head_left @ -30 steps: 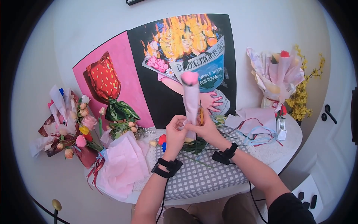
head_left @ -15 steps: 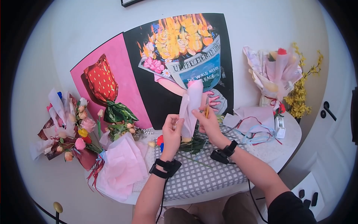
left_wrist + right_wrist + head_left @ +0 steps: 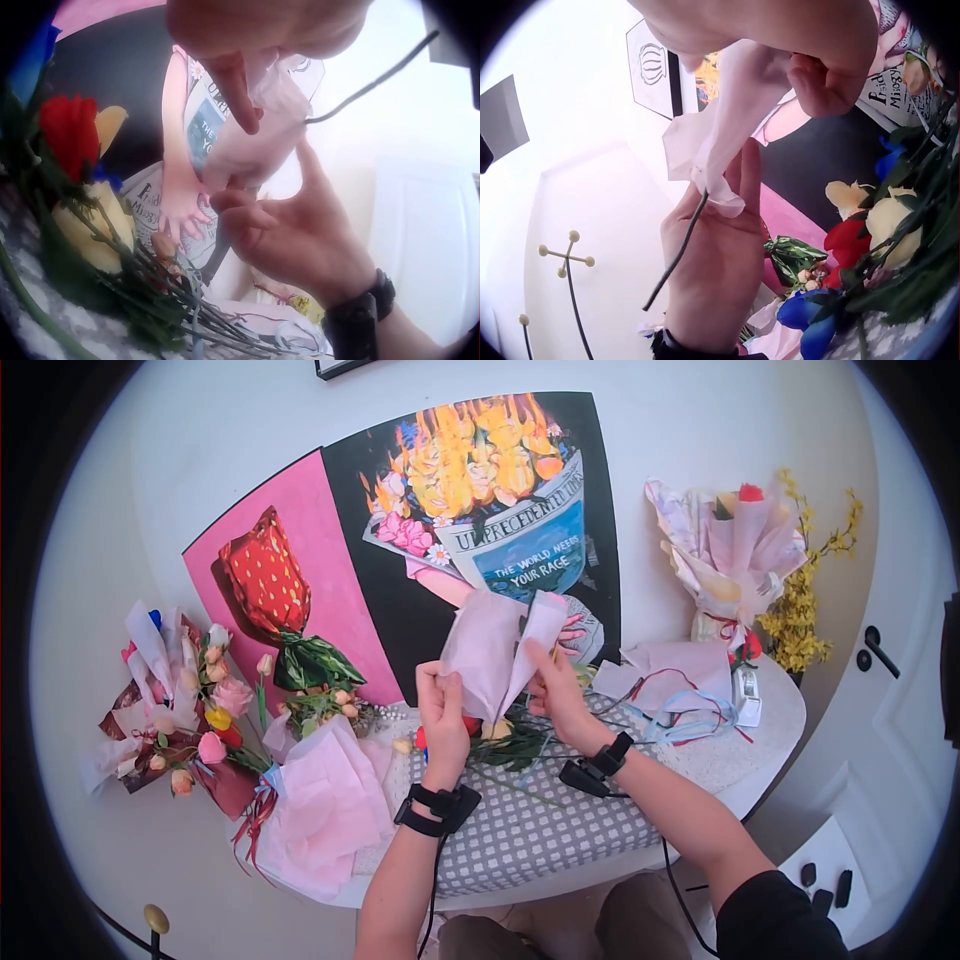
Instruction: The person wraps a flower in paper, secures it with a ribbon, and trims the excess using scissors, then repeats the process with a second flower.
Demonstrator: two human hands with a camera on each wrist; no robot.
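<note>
Pale pink wrapping paper (image 3: pixel 485 650) is held up between both hands over the table, around a flower mostly hidden by it. My left hand (image 3: pixel 441 705) pinches the paper's left side; in the right wrist view the left hand (image 3: pixel 720 255) lies behind the paper, a dark green stem (image 3: pixel 676 262) jutting out below. My right hand (image 3: pixel 557 685) grips the right edge of the paper, and in the left wrist view the right hand (image 3: pixel 292 232) has its thumb and curled fingers at it. Red (image 3: pixel 71 135) and cream (image 3: pixel 97 225) flowers lie beneath.
A wrapped bouquet (image 3: pixel 325 800) and mixed flowers (image 3: pixel 215 690) are at the left. Two paintings (image 3: pixel 480 470) lean on the wall. At the right are loose paper (image 3: pixel 675 670), ribbons (image 3: pixel 695 715), a white box (image 3: pixel 747 697), another bouquet (image 3: pixel 740 560) and yellow blossoms (image 3: pixel 800 620).
The paper has gone from a narrow upright roll to a wider, looser shape leaning left. My left hand has shifted slightly left, and the pink flower head at the top is no longer visible.
</note>
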